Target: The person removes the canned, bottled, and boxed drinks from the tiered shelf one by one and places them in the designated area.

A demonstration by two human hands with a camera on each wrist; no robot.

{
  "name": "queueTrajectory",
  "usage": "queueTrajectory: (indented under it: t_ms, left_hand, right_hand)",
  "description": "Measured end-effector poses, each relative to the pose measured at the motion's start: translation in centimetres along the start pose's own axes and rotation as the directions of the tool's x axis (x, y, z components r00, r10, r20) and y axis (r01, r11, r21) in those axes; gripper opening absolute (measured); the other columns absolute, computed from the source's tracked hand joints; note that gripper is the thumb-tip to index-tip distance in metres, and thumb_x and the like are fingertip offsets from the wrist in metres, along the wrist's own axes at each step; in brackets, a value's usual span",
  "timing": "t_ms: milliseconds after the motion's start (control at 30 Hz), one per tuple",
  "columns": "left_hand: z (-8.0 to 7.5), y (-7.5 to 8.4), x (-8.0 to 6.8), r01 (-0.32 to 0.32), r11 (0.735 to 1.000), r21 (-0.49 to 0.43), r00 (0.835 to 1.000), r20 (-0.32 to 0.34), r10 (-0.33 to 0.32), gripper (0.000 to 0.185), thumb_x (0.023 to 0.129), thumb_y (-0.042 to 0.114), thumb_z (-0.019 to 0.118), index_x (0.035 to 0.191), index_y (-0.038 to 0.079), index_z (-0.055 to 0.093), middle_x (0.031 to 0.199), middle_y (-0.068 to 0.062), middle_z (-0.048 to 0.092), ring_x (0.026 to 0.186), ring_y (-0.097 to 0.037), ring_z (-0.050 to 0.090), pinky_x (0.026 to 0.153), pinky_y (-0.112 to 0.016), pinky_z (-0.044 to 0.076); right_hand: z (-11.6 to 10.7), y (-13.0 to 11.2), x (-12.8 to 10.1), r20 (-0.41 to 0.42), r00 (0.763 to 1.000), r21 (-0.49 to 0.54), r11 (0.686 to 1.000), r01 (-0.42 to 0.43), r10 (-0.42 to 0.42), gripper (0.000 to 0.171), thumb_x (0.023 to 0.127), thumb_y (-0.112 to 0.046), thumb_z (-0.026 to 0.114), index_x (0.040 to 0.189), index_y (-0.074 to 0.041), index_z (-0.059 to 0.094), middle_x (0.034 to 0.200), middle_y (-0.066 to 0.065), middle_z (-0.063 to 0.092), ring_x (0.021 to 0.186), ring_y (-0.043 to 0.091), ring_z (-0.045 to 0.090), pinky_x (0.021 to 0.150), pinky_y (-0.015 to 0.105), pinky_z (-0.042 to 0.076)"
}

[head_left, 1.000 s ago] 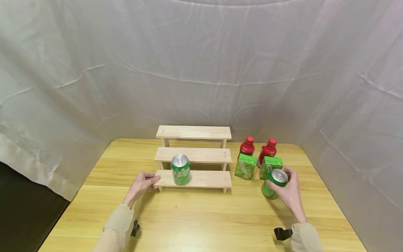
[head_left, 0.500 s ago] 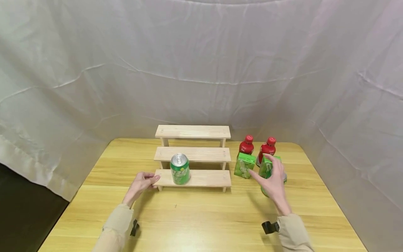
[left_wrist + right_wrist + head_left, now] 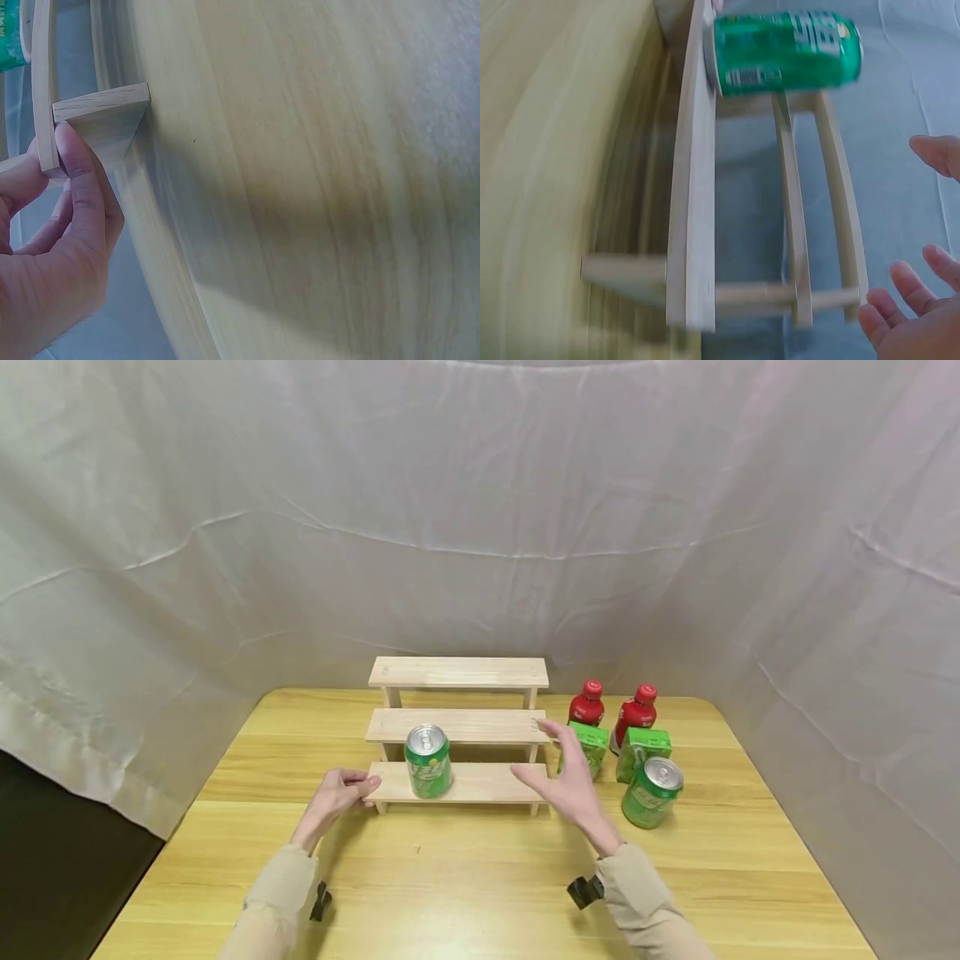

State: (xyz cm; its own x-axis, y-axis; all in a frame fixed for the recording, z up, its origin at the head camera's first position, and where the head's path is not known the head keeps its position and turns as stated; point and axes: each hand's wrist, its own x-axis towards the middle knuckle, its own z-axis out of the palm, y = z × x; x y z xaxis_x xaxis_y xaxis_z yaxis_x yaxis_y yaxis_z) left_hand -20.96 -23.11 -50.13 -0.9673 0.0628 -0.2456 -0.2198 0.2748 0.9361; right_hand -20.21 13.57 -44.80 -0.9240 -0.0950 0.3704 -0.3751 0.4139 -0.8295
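A three-step wooden shelf [image 3: 459, 727] of pale, smooth planks stands mid-desk, its long axis running left to right and its steps rising toward the draped white cloth [image 3: 480, 527] behind. The left hand [image 3: 339, 795] grips the left end of the lowest plank, thumb and fingers pinching its edge just above a leg, as the left wrist view shows. A green can [image 3: 428, 761] with a silver top stands upright on that lowest step, left of centre; the rest of the plank to its right is bare. The right hand [image 3: 564, 775] hovers in front of the shelf's right end, fingers spread and straight, holding nothing. Just right of it, a second green can [image 3: 651, 792] stands on the desk [image 3: 480, 877], tilted slightly, well apart from the shelf. Behind that can are two green cartons [image 3: 643, 750], and behind them two red bottles [image 3: 634, 714] with red caps. The desk is yellow wood with a lengthwise grain and rounded corners; its near half lies open.
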Motion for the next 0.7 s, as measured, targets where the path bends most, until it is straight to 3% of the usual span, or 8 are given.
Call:
queueTrajectory:
  t_ms: [467,700]
  left_hand:
    - [0.0,0.0,0.2,0.012,1.000,-0.013,1.000,-0.006,-0.012,0.051,0.101,0.009,0.059,0.131,-0.028,0.041,0.113,-0.030,0.060,0.076,-0.012,0.065,0.077,-0.026,0.064]
    - [0.1,-0.1,0.3,0.014,1.000,-0.020,1.000,-0.007,-0.014,0.051,0.101,0.008,0.059,0.131,-0.029,0.041,0.110,-0.027,0.061,0.076,-0.012,0.064,0.076,-0.025,0.064]
  right_hand:
    - [6.0,-2.6,1.6,0.191,0.981,0.093,0.994,-0.064,0.045,0.079,0.079,-0.022,0.086,0.145,-0.007,0.045,0.145,0.015,0.050,0.137,0.033,0.047,0.119,0.053,0.041]
    - [8.1,-3.0,2.4,0.265,0.964,0.126,0.991,-0.039,0.004,0.080,0.080,-0.020,0.086,0.145,-0.003,0.043,0.146,0.020,0.046,0.137,0.039,0.044,0.119,0.056,0.039]
